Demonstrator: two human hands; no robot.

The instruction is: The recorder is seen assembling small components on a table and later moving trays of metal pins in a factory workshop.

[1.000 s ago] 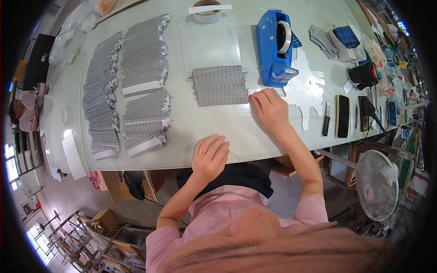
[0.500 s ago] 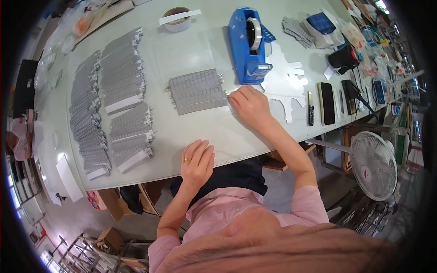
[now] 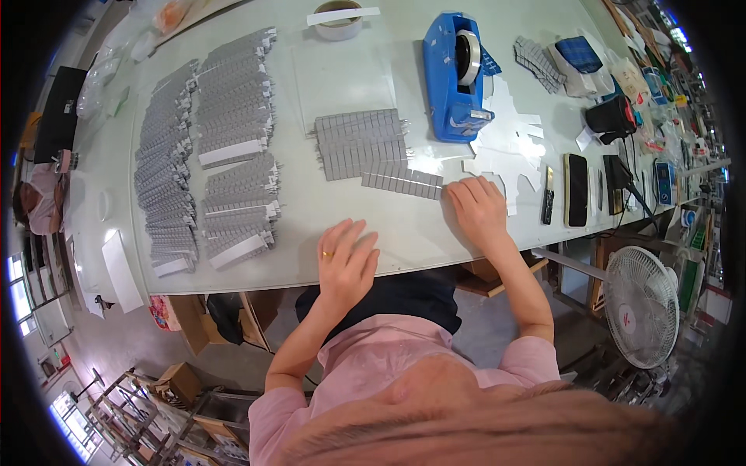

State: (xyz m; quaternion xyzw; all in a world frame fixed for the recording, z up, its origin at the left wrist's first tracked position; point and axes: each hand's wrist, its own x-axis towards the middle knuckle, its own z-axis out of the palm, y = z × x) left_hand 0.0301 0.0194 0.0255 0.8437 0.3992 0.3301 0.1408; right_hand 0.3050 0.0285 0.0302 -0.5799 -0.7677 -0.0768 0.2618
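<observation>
My right hand pinches the right end of a narrow grey checked strip. That strip slants out from the lower right of a small stack of similar grey strips with frayed ends, and partly overlaps it. Nothing is held in my left hand, which hovers at the table's near edge with loosely bent fingers apart and a ring on one of them. Long overlapping rows of grey strips lie to the left, with white strips among them.
Beyond the stack stands a blue tape dispenser; a tape roll is farther left. White paper scraps, a cutter knife, a phone and a black cup lie rightward. A fan stands beside the table.
My right hand has drawn one grey strip off the stack, toward me and to the right. The left hand's fingers have spread a little. The whole view has shifted.
</observation>
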